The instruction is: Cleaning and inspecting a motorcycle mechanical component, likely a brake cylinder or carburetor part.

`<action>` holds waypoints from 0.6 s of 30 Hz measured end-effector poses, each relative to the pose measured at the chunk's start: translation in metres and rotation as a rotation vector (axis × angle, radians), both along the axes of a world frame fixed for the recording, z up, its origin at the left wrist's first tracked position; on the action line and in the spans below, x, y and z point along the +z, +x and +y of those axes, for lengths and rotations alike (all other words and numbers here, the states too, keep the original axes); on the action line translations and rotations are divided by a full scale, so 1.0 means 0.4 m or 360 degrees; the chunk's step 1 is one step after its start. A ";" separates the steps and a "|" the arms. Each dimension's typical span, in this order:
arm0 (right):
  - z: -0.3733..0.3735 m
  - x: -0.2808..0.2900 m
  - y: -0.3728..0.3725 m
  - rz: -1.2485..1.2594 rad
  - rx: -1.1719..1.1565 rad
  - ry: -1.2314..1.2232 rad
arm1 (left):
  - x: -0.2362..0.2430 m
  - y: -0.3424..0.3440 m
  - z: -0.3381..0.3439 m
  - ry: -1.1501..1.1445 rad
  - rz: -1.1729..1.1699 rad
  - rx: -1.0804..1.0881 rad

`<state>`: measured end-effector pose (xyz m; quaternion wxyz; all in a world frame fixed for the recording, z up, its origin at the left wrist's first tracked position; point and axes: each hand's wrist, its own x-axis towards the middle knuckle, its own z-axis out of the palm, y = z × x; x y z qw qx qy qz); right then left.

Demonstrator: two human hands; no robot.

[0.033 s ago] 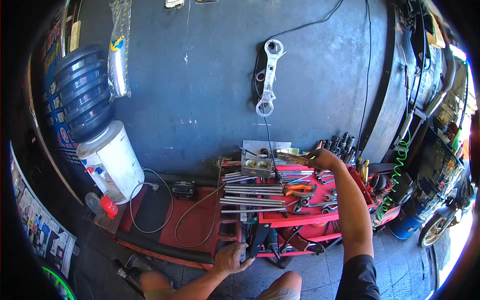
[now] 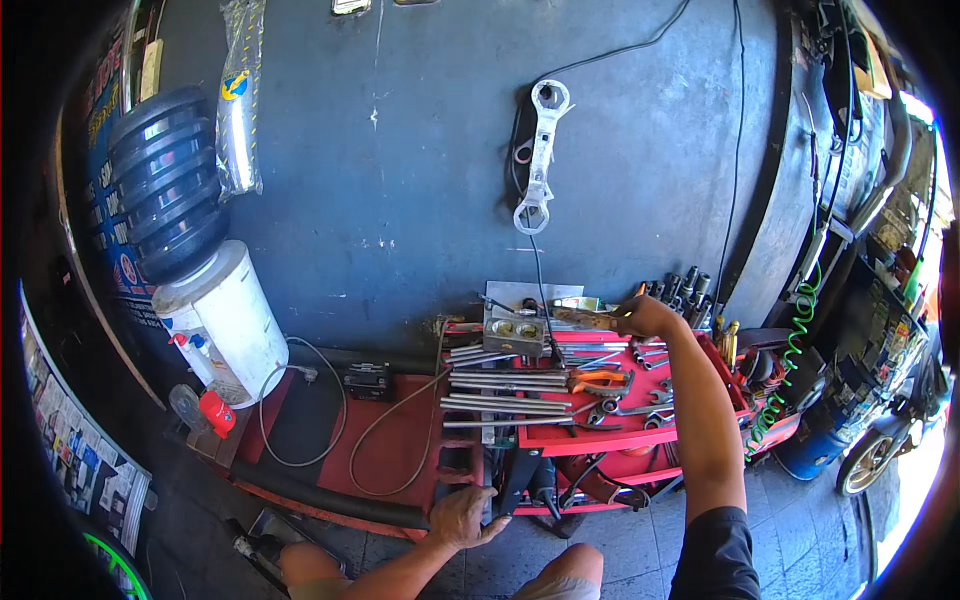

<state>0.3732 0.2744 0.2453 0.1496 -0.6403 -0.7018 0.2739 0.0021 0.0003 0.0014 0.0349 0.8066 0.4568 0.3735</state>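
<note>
My right hand point(image 2: 648, 317) reaches to the back of a red tool tray point(image 2: 560, 436), its fingers closed at the end of a brownish, long object point(image 2: 585, 319). Whatever they grip is hidden. Close by lies a grey metal block with two round recesses point(image 2: 514, 334). In front of it, several metal rods point(image 2: 508, 380) lie side by side, next to orange-handled pliers point(image 2: 598, 380) and several wrenches point(image 2: 655, 410). My left hand point(image 2: 460, 516) rests low at the front edge, beside a black upright panel point(image 2: 519, 478), with thumb and fingers apart.
Upright dark sockets point(image 2: 685, 290) stand at the tray's back right. A looped cable point(image 2: 352, 440) lies on the red bench point(image 2: 385, 410) at left, near a black battery-like box point(image 2: 368, 380). The water dispenser point(image 2: 235, 320) stands farther left. A green coiled hose point(image 2: 790, 370) hangs at right.
</note>
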 end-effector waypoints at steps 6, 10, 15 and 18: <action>0.068 0.020 -0.080 -0.0189 0.0156 -0.0091 | -0.009 -0.003 0.025 0.0236 -0.0046 -0.0028; 0.126 -0.030 -0.089 -0.0339 0.0162 -0.0055 | -0.005 -0.004 0.023 0.0205 0.0007 -0.0022; 0.275 -0.123 0.002 -0.0188 0.0487 0.0242 | -0.031 0.021 0.025 0.0232 -0.0105 0.0042; 0.346 -0.177 0.085 -0.0368 0.0161 0.0840 | -0.064 0.030 0.027 0.0198 -0.0234 0.0000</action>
